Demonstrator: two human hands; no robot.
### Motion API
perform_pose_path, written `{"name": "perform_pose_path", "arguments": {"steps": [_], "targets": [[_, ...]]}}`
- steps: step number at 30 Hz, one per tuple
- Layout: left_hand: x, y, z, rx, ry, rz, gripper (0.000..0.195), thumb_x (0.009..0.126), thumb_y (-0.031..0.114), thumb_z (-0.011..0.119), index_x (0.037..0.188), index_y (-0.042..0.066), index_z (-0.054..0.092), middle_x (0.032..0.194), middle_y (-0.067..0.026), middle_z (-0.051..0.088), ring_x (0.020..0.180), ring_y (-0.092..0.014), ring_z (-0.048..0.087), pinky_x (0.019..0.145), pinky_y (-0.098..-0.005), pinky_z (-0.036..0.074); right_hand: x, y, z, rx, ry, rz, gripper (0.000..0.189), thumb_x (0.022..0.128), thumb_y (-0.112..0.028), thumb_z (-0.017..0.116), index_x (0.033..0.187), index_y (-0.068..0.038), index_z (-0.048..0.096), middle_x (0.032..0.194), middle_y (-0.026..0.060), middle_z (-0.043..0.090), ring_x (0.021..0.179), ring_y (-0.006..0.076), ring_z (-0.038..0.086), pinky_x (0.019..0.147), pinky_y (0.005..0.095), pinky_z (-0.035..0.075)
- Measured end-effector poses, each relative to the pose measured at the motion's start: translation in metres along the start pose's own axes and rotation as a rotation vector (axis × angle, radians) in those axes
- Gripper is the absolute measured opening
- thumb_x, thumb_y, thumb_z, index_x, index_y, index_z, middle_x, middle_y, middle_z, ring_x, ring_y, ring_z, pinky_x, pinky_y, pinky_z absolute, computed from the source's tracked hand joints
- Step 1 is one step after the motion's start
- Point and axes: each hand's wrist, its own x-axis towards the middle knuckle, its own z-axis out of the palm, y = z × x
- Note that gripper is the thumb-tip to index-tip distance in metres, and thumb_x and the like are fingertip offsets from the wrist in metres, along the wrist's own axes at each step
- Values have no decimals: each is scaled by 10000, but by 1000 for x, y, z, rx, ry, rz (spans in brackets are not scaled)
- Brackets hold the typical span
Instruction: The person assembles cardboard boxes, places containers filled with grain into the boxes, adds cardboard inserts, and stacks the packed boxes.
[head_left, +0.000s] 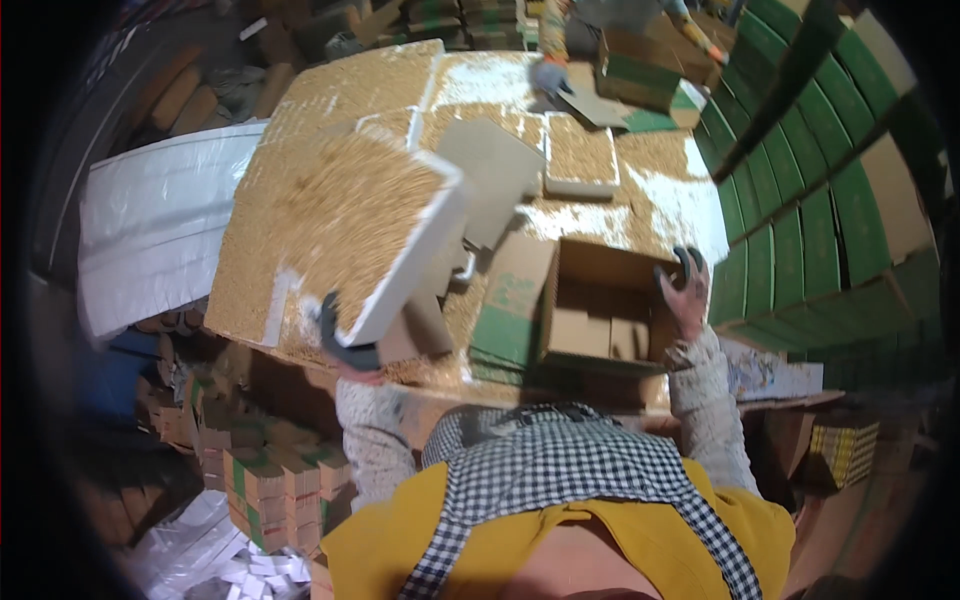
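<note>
A white foam tray (409, 247) filled with tan granular material (352, 217) is tilted above the table and blurred by motion. My left hand (351, 349), in a dark-fingered glove, grips its near corner. To the right, an open cardboard box (592, 300) stands with its mouth towards me and bare cardboard visible inside. My right hand (686, 289), gloved alike, is at the box's right wall. Its thumb and fingers curve apart there, and whether they press on the cardboard is unclear. Green-printed flaps (510, 300) spread from the box's left side.
Tan granules cover much of the white table (667, 202). A smaller filled tray (581, 154) and cardboard sheets (487, 169) lie beyond. Across the table, another person's gloved hand (551, 75) is near an opened box (641, 71). Green boxes (795, 225) are stacked at right; flattened cartons (259, 495) lie lower left.
</note>
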Motion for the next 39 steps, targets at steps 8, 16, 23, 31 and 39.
{"name": "perform_pose_path", "arguments": {"steps": [8, 16, 23, 31, 39], "targets": [[-43, 139, 162, -1049, -758, -802, 549, 824, 252, 595, 1270, -17, 423, 1153, -149, 543, 1035, -236, 553, 892, -343, 454, 10, -22, -49, 1224, -301, 837, 623, 916, -473, 425, 1375, -62, 331, 1193, 102, 541, 1001, 153, 532, 854, 291, 421], [-108, 106, 197, -451, -687, -71, 516, 874, 168, 542, 1331, 3, 370, 1372, -154, 351, 1267, -243, 354, 1059, -336, 282, -5, -75, -154, 1410, -36, 907, 640, 785, -119, 629, 1348, -33, 336, 1164, 192, 538, 1003, 280, 591, 795, 382, 540], [-118, 148, 189, -909, -612, -841, 493, 892, 164, 534, 1338, 26, 374, 1365, -91, 401, 1270, -204, 351, 1068, -327, 259, -9, -68, -140, 897, -233, 817, 702, 783, -138, 651, 1389, -63, 305, 1256, 176, 480, 1081, 240, 541, 900, 321, 471], [-17, 29, 176, 316, -659, -374, 822, 762, 450, 661, 1372, 47, 285, 1350, -211, 362, 1242, -331, 369, 1014, -395, 324, -33, 14, -22, 31, -268, 109, 459, 776, -81, 628, 1210, -25, 493, 1169, 176, 545, 1082, 296, 523, 940, 370, 402], [123, -162, 131, 195, -724, -216, 795, 621, 442, 755, 1263, 68, 472, 1256, -137, 527, 1176, -269, 482, 958, -359, 398, -35, -46, -50, 54, 15, 141, 377, 713, 28, 582, 1088, -9, 575, 1059, 168, 590, 1015, 302, 564, 915, 370, 431]]}}
